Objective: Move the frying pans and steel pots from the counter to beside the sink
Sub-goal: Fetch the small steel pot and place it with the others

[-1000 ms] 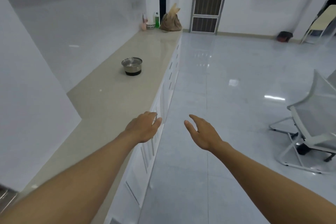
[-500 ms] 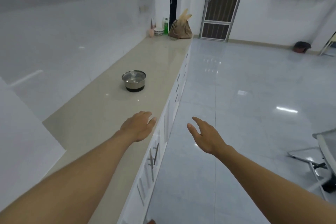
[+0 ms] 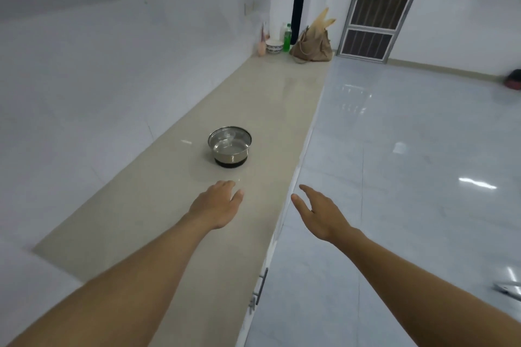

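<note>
Pot (image 3: pixel 229 146) on counter (image 3: pixel 270 110), beyond left hand (image 3: pixel 217 204) | right hand (image 3: pixel 320 213) | both loosely spread, empty

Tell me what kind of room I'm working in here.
Probably a home kitchen: a long counter runs along the wall, a lidded steel pot stands on it, and a bowl and green bottle sit at its far end.

Two bare forearms (image 3: pixel 127 284), slim wrists (image 3: pixel 197 222), left hand (image 3: pixel 217 204), right hand (image 3: pixel 321 213), fingers (image 3: pixel 308 191) seemingly short-nailed
</note>
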### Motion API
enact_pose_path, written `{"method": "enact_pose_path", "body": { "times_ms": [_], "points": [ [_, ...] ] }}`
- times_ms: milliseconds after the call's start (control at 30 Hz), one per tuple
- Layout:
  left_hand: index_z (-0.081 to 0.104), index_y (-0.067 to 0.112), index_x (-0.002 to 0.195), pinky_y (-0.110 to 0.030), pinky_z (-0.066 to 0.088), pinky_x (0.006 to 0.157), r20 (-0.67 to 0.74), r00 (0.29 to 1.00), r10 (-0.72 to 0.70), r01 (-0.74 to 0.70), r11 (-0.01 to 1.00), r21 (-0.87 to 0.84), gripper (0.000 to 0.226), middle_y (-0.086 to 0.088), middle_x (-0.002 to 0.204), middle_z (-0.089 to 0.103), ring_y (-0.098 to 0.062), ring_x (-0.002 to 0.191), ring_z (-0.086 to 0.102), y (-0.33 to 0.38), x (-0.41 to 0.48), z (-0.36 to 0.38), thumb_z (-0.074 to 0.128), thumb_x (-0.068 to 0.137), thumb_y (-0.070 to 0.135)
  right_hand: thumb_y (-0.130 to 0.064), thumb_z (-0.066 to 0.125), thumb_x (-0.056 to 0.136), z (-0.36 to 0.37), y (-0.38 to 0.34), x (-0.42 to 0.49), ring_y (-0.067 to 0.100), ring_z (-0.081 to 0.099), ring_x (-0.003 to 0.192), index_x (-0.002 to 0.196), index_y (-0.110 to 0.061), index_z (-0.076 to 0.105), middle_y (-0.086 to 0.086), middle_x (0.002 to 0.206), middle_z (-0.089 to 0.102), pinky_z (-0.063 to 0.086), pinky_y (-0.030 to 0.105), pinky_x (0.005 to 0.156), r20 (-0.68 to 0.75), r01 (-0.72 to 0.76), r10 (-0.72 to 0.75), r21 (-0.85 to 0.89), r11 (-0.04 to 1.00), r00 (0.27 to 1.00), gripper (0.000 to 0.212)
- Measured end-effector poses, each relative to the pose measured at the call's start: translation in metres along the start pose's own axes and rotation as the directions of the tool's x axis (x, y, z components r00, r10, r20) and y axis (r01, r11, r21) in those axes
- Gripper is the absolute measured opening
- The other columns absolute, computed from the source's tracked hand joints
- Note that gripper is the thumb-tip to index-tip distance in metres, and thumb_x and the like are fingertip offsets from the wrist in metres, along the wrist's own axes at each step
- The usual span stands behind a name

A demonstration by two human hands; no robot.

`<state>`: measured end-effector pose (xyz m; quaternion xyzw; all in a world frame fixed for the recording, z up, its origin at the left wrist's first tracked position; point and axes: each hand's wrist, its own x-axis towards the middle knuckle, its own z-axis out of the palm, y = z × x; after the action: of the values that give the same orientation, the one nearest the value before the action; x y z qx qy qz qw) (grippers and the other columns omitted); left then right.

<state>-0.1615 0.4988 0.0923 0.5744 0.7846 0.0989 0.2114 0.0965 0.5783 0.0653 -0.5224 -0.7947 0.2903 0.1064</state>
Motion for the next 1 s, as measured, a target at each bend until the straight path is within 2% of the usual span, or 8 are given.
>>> {"method": "enact_pose_path", "body": {
  "times_ms": [133, 400, 500, 633, 733, 800, 900, 1000],
  "points": [
    [0.045, 0.019, 0.144, -0.042, 0.037, 0.11, -0.033, 0.996, -0.081, 0.08, 0.997, -0.016, 0.055, -0.004, 0.152, 0.044, -0.025, 0.137, 0.044, -0.02, 0.04, -0.009, 0.029, 0.103, 0.051, -0.07, 0.028, 0.098, 0.008, -0.007, 0.062, 0.023, 0.035, 0.148, 0.157, -0.022, 0.033, 0.001, 0.161, 0.039, 0.027, 0.04, 0.12, 0.039, 0.031, -0.032, 0.014, 0.999, 0.999, 0.076],
    [0.055, 0.011, 0.119, -0.045, 0.042, 0.104, -0.054, 0.961, -0.27, 0.264, 0.959, -0.1, 0.046, -0.009, 0.136, 0.053, -0.031, 0.126, 0.051, -0.044, 0.137, -0.015, 0.033, 0.102, 0.047, -0.065, 0.031, 0.1, 0.031, -0.014, 0.205, 0.021, 0.034, 0.148, 0.157, -0.02, 0.034, 0.001, 0.161, 0.04, 0.026, 0.038, 0.121, 0.171, 0.126, -0.134, 0.057, 0.99, 0.976, 0.072],
    [0.048, 0.011, 0.099, -0.048, 0.044, 0.101, -0.062, 0.948, -0.311, 0.299, 0.942, -0.153, 0.037, -0.012, 0.124, 0.055, -0.033, 0.122, 0.052, -0.048, 0.175, -0.018, 0.034, 0.102, 0.045, -0.063, 0.033, 0.101, 0.038, -0.016, 0.253, 0.02, 0.036, 0.148, 0.156, -0.019, 0.034, 0.001, 0.16, 0.041, 0.028, 0.038, 0.121, 0.22, 0.142, -0.159, 0.089, 0.986, 0.963, 0.071],
    [0.053, 0.014, 0.121, -0.049, 0.043, 0.104, -0.098, 0.922, -0.374, 0.345, 0.909, -0.233, 0.041, -0.011, 0.134, 0.05, -0.031, 0.125, 0.05, -0.052, 0.219, -0.019, 0.035, 0.102, 0.046, -0.064, 0.035, 0.1, 0.045, -0.022, 0.312, 0.023, 0.043, 0.143, 0.156, -0.018, 0.034, 0.004, 0.158, 0.043, 0.033, 0.039, 0.118, 0.225, 0.113, -0.149, 0.167, 0.979, 0.963, 0.073],
    [0.05, 0.014, 0.114, -0.049, 0.044, 0.101, -0.137, 0.895, -0.424, 0.373, 0.881, -0.291, 0.032, -0.014, 0.131, 0.05, -0.035, 0.122, 0.051, -0.062, 0.249, -0.015, 0.038, 0.102, 0.041, -0.062, 0.038, 0.1, 0.053, -0.03, 0.352, 0.026, 0.041, 0.144, 0.157, -0.017, 0.032, 0.007, 0.159, 0.042, 0.031, 0.039, 0.116, 0.2, 0.099, -0.143, 0.216, 0.971, 0.969, 0.072],
    [0.049, 0.014, 0.122, -0.045, 0.043, 0.103, -0.155, 0.875, -0.46, 0.392, 0.858, -0.332, 0.033, -0.017, 0.136, 0.047, -0.036, 0.125, 0.05, -0.069, 0.268, -0.012, 0.039, 0.102, 0.038, -0.059, 0.039, 0.101, 0.062, -0.036, 0.375, 0.026, 0.04, 0.145, 0.157, -0.017, 0.031, 0.007, 0.159, 0.041, 0.03, 0.039, 0.117, 0.175, 0.106, -0.15, 0.24, 0.965, 0.973, 0.071],
    [0.043, 0.016, 0.14, -0.041, 0.038, 0.106, -0.173, 0.853, -0.492, 0.409, 0.836, -0.365, 0.043, -0.016, 0.148, 0.041, -0.035, 0.132, 0.048, -0.077, 0.29, -0.004, 0.038, 0.103, 0.035, -0.053, 0.041, 0.103, 0.078, -0.043, 0.398, 0.022, 0.036, 0.147, 0.156, -0.017, 0.033, 0.003, 0.16, 0.04, 0.027, 0.034, 0.117, 0.149, 0.151, -0.193, 0.258, 0.954, 0.97, 0.065],
    [0.043, 0.019, 0.144, -0.039, 0.038, 0.108, -0.191, 0.86, -0.473, 0.373, 0.839, -0.396, 0.044, -0.014, 0.148, 0.042, -0.031, 0.133, 0.048, -0.083, 0.306, 0.005, 0.04, 0.103, 0.033, -0.046, 0.045, 0.104, 0.091, -0.047, 0.414, 0.02, 0.038, 0.146, 0.155, -0.017, 0.037, 0.002, 0.157, 0.044, 0.027, 0.028, 0.113, 0.13, 0.188, -0.231, 0.281, 0.941, 0.964, 0.059]
  ]
}}
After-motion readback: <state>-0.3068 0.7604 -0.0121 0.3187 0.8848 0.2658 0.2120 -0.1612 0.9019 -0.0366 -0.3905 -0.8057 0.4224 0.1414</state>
